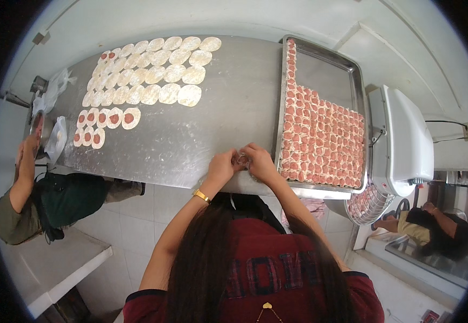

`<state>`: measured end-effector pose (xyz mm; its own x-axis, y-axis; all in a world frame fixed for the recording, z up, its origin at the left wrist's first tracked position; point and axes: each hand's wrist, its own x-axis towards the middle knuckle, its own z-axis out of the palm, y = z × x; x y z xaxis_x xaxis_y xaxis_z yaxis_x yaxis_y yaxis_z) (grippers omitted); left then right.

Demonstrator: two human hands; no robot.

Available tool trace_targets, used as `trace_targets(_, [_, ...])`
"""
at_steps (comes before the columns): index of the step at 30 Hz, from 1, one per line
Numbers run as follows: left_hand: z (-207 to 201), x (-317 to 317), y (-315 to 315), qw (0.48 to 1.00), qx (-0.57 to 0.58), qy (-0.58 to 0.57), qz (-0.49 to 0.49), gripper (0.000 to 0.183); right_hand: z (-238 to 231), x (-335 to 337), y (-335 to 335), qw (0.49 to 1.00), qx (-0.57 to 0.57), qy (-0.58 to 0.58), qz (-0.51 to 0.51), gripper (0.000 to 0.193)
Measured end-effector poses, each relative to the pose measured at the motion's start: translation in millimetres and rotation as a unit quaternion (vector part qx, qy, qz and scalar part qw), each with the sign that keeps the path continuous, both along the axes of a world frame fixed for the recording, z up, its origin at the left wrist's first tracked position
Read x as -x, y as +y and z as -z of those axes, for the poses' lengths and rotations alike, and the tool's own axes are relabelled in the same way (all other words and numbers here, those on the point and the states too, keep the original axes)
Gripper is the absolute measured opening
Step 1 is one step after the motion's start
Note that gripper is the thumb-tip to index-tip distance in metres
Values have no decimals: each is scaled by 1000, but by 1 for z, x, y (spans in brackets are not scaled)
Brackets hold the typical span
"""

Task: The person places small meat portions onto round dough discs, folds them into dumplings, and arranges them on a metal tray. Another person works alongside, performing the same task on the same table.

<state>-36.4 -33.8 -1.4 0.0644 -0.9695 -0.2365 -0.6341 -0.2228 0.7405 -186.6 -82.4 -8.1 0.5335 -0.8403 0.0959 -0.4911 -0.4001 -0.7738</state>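
Both hands meet at the near edge of the steel worktop, just left of the tray. The left hand and the right hand curl toward each other, fingertips pinching a small dumpling between them; it is mostly hidden by the fingers, with only a pale and pinkish bit showing. A gold bracelet sits on the left wrist.

The tray lies at the right of the worktop, touching the right hand's side. Its near part is packed with rows of folded dumplings with pink filling showing, and one narrow column runs up its left edge; the far right part of the tray is bare metal.

On the far left of the worktop lie rows of round wrappers, floured and flat. Nearer the left edge, a few wrappers with filling carry a red dab in the middle.

Another person in dark green sits at the left end, a forearm raised by a metal bowl. A white machine stands right of the tray, and a third person sits beyond it, low at right.
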Motion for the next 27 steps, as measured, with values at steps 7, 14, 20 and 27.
trace_targets(7, [6, -2, 3, 995, 56, 86, 8, 28, 3, 2, 7, 999, 3, 53, 8, 26])
trace_targets(14, [4, -1, 3, 995, 36, 88, -13, 25, 6, 3, 10, 996, 72, 35, 43, 26])
trace_targets(20, [9, -2, 1, 998, 47, 32, 16, 25, 3, -1, 12, 999, -34, 29, 19, 27])
trace_targets(27, [16, -4, 0, 988, 141, 66, -6, 26, 0, 8, 11, 992, 42, 88, 78, 40])
